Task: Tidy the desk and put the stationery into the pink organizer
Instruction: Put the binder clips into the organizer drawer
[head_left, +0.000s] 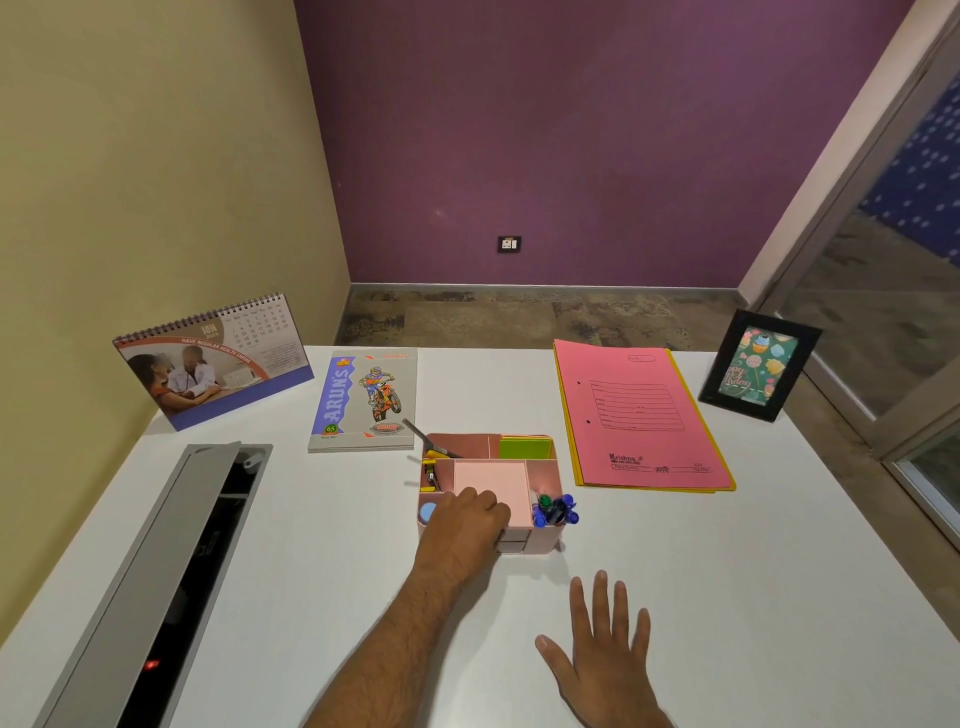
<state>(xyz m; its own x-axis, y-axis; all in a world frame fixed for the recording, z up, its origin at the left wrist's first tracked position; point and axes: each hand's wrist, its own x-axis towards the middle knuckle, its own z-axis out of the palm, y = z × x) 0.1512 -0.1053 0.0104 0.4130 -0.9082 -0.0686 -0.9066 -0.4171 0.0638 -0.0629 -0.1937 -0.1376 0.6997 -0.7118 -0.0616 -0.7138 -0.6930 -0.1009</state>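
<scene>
The pink organizer (546, 540) stands mid-desk. It holds a pink note pad (493, 486) in the middle and green sticky notes (524, 447) at the back right. Blue pens (558, 512) fill the front right. Yellow-handled tools (430, 470) lie on the left, and a blue round item (427, 512) shows at the front left. My left hand (465, 525) rests on the organizer's front-left corner, fingers curled down over its front by the small drawers. My right hand (605, 649) lies flat on the desk in front of the organizer, fingers spread, holding nothing.
A motorbike-cover notebook (363, 400) lies behind the organizer on the left, and pink and yellow file folders (639, 415) on the right. A desk calendar (213, 358) stands far left, a black photo frame (758, 366) far right. An open grey cable hatch (156, 571) runs along the left.
</scene>
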